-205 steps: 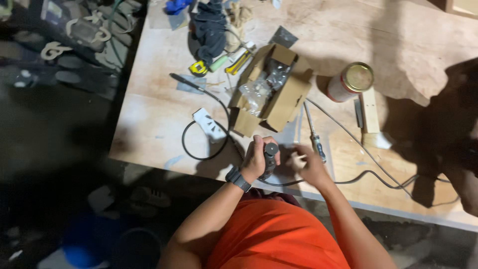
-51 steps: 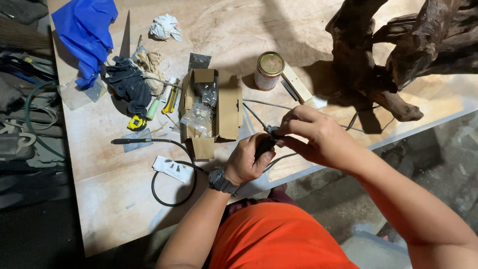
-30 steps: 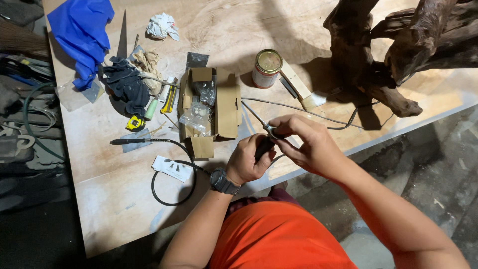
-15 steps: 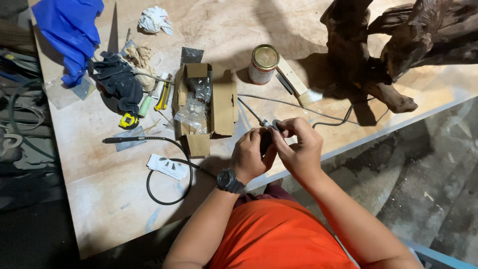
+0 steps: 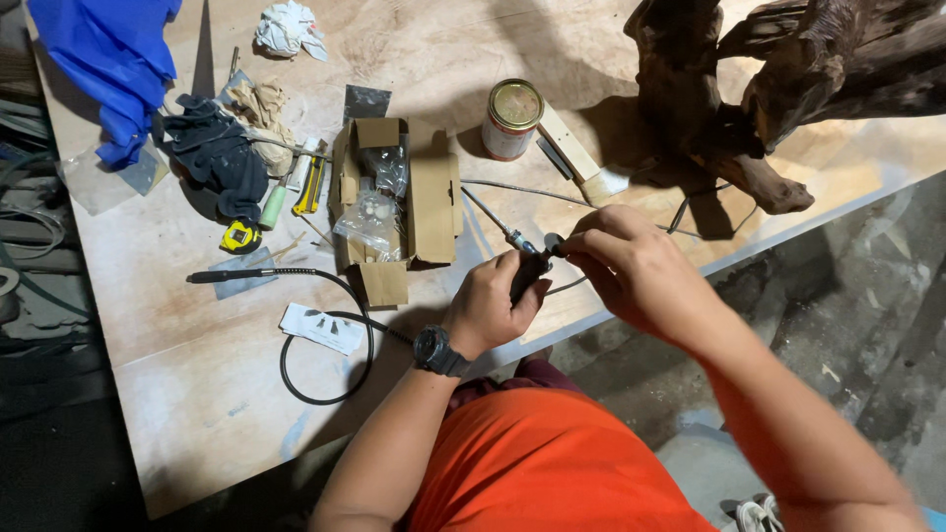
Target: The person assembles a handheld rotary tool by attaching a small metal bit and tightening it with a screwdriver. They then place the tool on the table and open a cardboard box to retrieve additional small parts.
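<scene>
The left hand is wrapped around a black handpiece, the thin end of a rotary tool, held just past the near edge of the table. The right hand pinches its fingertips on the small part at the tip of the handpiece, though which part sits between them is too small to tell. Both hands are closed on the tool, touching each other at the nose.

To do this well, I judge the left grip should stay firm and low on the body so the tip does not wander, while the right turns or seats the tip part with only 2 or 3 fingers. Hold the piece straight in line with the nose; a tilted fit will run untrue. Working out past the edge, a dropped small part would fall to the floor, so drawing the hands back over the table would be safer.

The black flex shaft loops on the table to the left, near an open box of bagged bits. A tin and a dark wood carving stand beyond
</scene>
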